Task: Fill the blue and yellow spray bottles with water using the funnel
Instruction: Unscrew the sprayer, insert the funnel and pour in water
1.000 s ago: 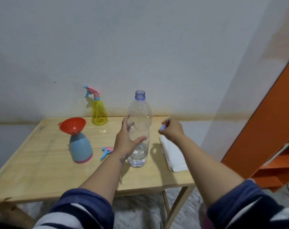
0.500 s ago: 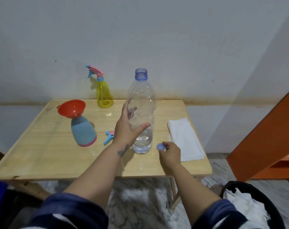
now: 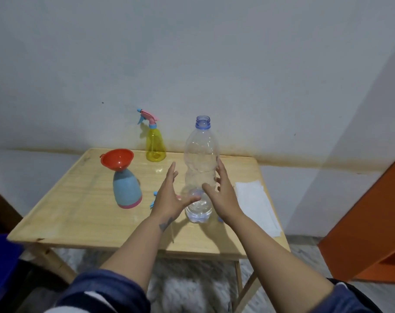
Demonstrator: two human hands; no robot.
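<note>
Standing upright between both hands, the clear plastic water bottle (image 3: 200, 170) is uncapped; left hand (image 3: 169, 195) spread beside it, right hand (image 3: 223, 195) spread against it. Red funnel (image 3: 117, 159) on the blue spray bottle (image 3: 127, 190) sits leftward, so the left's nearer, I'd say

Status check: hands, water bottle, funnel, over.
Both hands open, left hand and right hand flanking the uncapped water bottle. Red funnel seated in blue spray bottle. Yellow spray bottle still capped. Nothing blocking.

The hands hide most of the loose sprayer head (image 3: 155, 195) and the bottle cap (image 3: 220, 219).
</note>
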